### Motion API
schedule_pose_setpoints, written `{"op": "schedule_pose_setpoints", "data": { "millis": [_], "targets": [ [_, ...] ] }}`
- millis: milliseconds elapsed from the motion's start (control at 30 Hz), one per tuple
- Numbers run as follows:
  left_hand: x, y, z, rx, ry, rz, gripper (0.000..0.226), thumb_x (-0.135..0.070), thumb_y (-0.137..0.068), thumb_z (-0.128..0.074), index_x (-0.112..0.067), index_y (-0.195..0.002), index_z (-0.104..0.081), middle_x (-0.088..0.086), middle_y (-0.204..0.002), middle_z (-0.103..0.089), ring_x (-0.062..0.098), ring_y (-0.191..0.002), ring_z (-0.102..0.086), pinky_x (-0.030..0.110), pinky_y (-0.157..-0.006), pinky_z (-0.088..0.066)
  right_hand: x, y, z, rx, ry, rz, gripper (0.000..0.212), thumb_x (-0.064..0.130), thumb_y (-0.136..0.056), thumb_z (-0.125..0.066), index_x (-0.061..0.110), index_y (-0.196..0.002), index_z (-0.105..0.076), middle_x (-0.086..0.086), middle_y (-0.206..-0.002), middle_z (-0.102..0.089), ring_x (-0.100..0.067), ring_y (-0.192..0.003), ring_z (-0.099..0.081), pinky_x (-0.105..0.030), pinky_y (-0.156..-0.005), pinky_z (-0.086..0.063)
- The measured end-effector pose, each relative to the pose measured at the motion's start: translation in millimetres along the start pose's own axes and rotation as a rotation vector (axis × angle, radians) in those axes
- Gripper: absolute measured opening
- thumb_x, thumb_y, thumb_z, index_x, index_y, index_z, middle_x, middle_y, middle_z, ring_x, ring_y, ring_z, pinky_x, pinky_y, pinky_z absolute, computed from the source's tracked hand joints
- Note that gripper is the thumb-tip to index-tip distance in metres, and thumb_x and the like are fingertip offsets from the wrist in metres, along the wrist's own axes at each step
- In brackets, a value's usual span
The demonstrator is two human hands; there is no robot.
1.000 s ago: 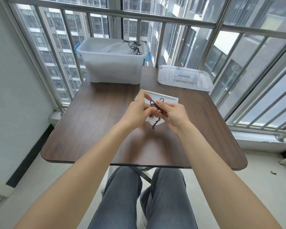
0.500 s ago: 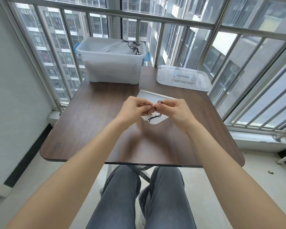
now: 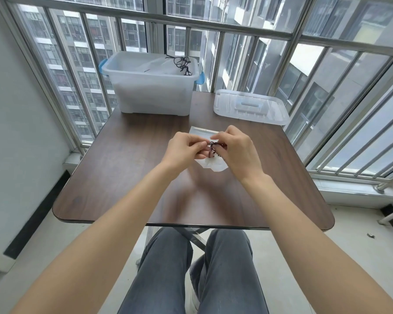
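A thin dark cord (image 3: pixel 212 148) is held over the middle of the brown table (image 3: pixel 127 177). My left hand (image 3: pixel 184 148) pinches its left side and my right hand (image 3: pixel 237 150) pinches its right side, fingertips nearly meeting. The cord is bunched into small loops between them, with short ends hanging down. Under the hands lies a small white bag (image 3: pixel 212 165), mostly hidden by my fingers.
A clear plastic storage box (image 3: pixel 150 91) with blue latches stands at the table's back left, with more dark cords (image 3: pixel 182 64) inside. Its clear lid (image 3: pixel 251 107) lies flat at the back right. Metal railings enclose the far and right sides. My knees sit under the near edge.
Both hands have lifted slightly and drawn the cord tighter; the long dangling end seen earlier is now gathered into a small bunch between the fingertips.
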State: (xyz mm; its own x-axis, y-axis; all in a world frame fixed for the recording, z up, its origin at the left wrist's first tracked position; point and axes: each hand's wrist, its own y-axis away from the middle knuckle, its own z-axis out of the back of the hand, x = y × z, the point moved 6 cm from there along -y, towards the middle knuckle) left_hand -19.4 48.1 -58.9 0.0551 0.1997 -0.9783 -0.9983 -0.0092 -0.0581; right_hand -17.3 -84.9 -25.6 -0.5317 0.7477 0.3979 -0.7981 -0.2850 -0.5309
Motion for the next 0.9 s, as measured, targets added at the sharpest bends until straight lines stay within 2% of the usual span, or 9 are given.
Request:
{"op": "schedule_pose_setpoints", "data": {
  "millis": [67,133,300,433,567,700,767,833,900],
  "targets": [
    [0.3,1.1,-0.5,-0.009,0.079,0.042,0.019,-0.002,-0.095,-0.050,0.001,-0.100,-0.068,0.008,-0.076,-0.069,0.007,-0.067,-0.068,0.014,-0.067,-0.054,6.2,2.8,-2.6,-0.108,0.110,0.065,0.006,0.005,-0.078,-0.062,0.002,-0.075,-0.066,-0.012,-0.073,-0.051,-0.027,-0.055,-0.053,-0.034,-0.046,-0.048],
    [-0.6,1.8,-2.4,0.003,0.136,0.077,0.019,-0.002,-0.096,-0.047,0.001,-0.098,-0.066,0.006,-0.074,-0.066,0.003,-0.060,-0.067,0.011,-0.064,-0.053,7.8,6.5,-6.4,-0.201,0.152,0.076,0.008,0.003,-0.074,-0.063,0.002,-0.068,-0.059,-0.012,-0.069,-0.049,-0.026,-0.048,-0.047,-0.027,-0.038,-0.041],
    [4.3,2.4,-8.3,0.079,0.248,0.207,0.025,-0.007,-0.100,-0.041,0.003,-0.107,-0.062,0.007,-0.076,-0.064,0.002,-0.057,-0.065,0.010,-0.061,-0.052,5.6,14.6,-10.7,-0.299,0.091,0.095,0.012,0.005,-0.080,-0.054,-0.001,-0.069,-0.056,-0.014,-0.071,-0.050,-0.028,-0.053,-0.051,-0.030,-0.041,-0.045],
    [9.7,3.7,-12.3,0.162,0.319,0.310,0.028,-0.014,-0.101,-0.039,-0.005,-0.094,-0.064,0.000,-0.068,-0.066,0.003,-0.058,-0.062,0.011,-0.057,-0.048,8.3,20.4,-8.4,-0.332,0.077,0.152,0.015,0.004,-0.081,-0.052,-0.001,-0.068,-0.056,-0.015,-0.069,-0.049,-0.027,-0.052,-0.049,-0.031,-0.041,-0.045],
    [10.0,4.0,-18.1,0.239,0.242,0.258,0.025,-0.007,-0.099,-0.043,-0.003,-0.088,-0.065,0.005,-0.072,-0.061,0.009,-0.066,-0.055,0.013,-0.060,-0.044,4.3,29.1,-9.0,-0.362,0.059,0.169,0.017,0.004,-0.082,-0.055,-0.001,-0.065,-0.056,-0.014,-0.067,-0.049,-0.026,-0.051,-0.049,-0.032,-0.040,-0.046],
    [8.4,5.3,-16.7,0.195,0.283,0.224,0.013,-0.001,-0.093,-0.052,-0.003,-0.087,-0.064,0.009,-0.078,-0.063,0.009,-0.067,-0.060,0.014,-0.067,-0.050,-0.8,33.6,-7.7,-0.361,0.052,0.174,0.009,-0.002,-0.076,-0.065,-0.001,-0.068,-0.062,-0.011,-0.069,-0.054,-0.023,-0.054,-0.054,-0.029,-0.043,-0.048],
    [7.6,4.8,-14.1,0.122,0.154,0.182,0.010,0.000,-0.091,-0.056,-0.003,-0.087,-0.064,0.011,-0.079,-0.063,0.010,-0.065,-0.060,0.015,-0.066,-0.051,-6.8,35.0,-10.7,-0.330,0.007,0.125,0.003,0.004,-0.077,-0.067,0.002,-0.074,-0.067,-0.008,-0.074,-0.060,-0.021,-0.061,-0.059,-0.028,-0.051,-0.049],
    [8.4,3.2,-9.2,0.016,-0.075,0.139,0.007,-0.003,-0.088,-0.060,-0.006,-0.087,-0.066,0.010,-0.080,-0.065,0.012,-0.065,-0.058,0.022,-0.066,-0.051,-16.2,38.6,-13.2,-0.311,-0.076,0.041,0.004,0.007,-0.077,-0.067,0.005,-0.077,-0.070,-0.007,-0.078,-0.064,-0.022,-0.066,-0.063,-0.026,-0.058,-0.049],
    [8.2,3.0,-1.3,-0.111,-0.242,0.103,0.008,-0.007,-0.084,-0.064,-0.013,-0.083,-0.069,0.004,-0.078,-0.066,0.013,-0.068,-0.058,0.027,-0.072,-0.051,-25.4,43.7,-14.6,-0.279,-0.128,-0.046,0.004,0.009,-0.077,-0.066,0.007,-0.079,-0.070,-0.006,-0.081,-0.066,-0.023,-0.070,-0.064,-0.032,-0.062,-0.051]
  ]
}}
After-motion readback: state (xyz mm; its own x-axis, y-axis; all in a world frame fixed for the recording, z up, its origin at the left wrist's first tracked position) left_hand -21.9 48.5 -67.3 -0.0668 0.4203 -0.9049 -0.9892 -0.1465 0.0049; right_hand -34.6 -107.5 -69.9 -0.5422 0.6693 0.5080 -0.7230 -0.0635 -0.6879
